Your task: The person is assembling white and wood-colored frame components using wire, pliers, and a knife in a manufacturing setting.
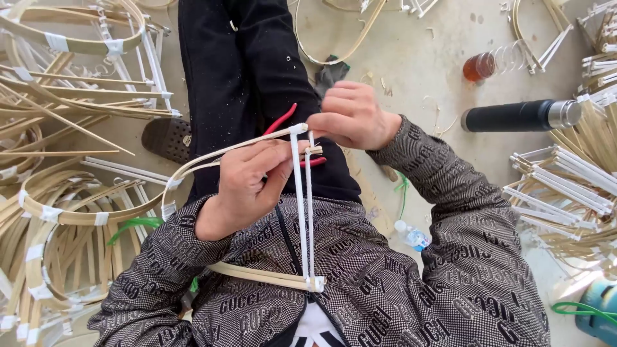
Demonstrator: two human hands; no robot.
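Both hands pinch the bamboo frame (302, 193) above the lap, left hand (247, 186) on its white strut, right hand (350, 115) at the top joint; concrete floor (437, 58) around it, strewn with bamboo hoops (58, 212)

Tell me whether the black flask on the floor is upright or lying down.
Lying down. The black flask rests on its side on the floor, silver end pointing right, beside a tipped-over glass jar of amber liquid.

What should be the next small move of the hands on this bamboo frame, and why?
Probably the right hand should pull the small tie snug, because it pinches there beside two white-wrapped struts, while the left hand steadies the bamboo frame.
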